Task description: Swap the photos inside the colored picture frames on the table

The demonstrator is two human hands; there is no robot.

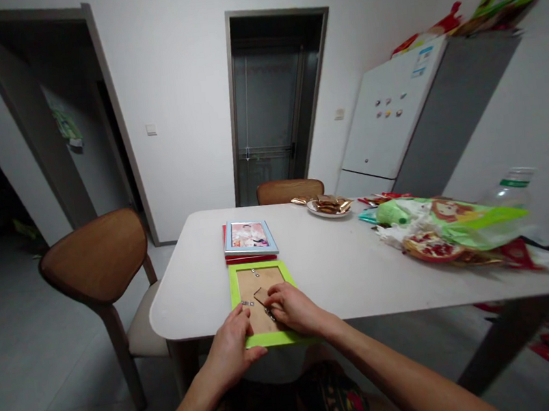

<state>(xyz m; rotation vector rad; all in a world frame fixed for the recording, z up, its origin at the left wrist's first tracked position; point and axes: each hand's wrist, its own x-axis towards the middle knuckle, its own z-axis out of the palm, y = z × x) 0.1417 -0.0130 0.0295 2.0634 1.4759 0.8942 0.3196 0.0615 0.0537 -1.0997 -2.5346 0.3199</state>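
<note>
A lime-green picture frame [235, 294] lies face down at the table's near edge, its brown backing board [267, 277] facing up. Small metal clips [248, 304] sit on the board. My left hand [230, 347] holds the frame's lower left corner, thumb along the front edge and fingers over the left side. Over the board, my right hand [292, 305] is closed with its fingertips at the frame's stand [260, 294], which tilts up slightly. The palm hides the frame's right side. Just beyond lies a light-blue picture frame [272, 235] with a photo, on top of red frames [250, 258].
On the white table [331, 278] stand a plate [327, 214] of gold-wrapped packets and, to the right, plastic bags [467, 218] and a clear bottle [515, 187]. Wooden chairs [98, 257] flank the left and far sides. A fridge [386, 108] is at the back right.
</note>
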